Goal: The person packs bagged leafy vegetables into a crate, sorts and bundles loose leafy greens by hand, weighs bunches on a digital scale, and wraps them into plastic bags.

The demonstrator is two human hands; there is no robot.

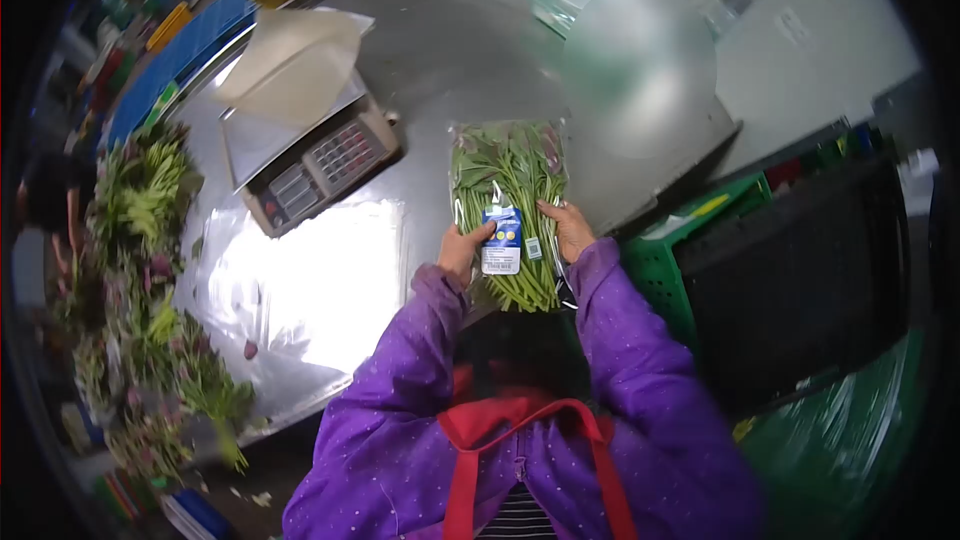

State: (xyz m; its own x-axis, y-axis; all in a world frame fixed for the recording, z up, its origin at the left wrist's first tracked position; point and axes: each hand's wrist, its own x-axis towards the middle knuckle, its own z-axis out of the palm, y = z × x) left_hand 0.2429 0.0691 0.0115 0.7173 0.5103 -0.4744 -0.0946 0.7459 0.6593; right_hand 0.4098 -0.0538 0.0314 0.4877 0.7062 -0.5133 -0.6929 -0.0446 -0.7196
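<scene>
A clear plastic bag of leafy greens (pixel 510 165) is held in front of me at the table's near edge, leaves away from me and cut stems towards me. My left hand (pixel 465 248) grips its left side, the thumb on the blue and white label (pixel 502 240). On the right side, my right hand (pixel 570 230) is closed round the bag with the thumb on top. A small white sticker (pixel 534 248) with a square code sits between the hands. The fingers under the bag are hidden.
A weighing scale (pixel 325 165) stands left on the metal table (pixel 430 50), a beige sheet on its pan. Loose purple-green leafy bunches (pixel 150 280) lie along the left edge. Green crates (pixel 660 260) and a black crate (pixel 800 280) are on my right. Another person's arm (pixel 70 225) shows far left.
</scene>
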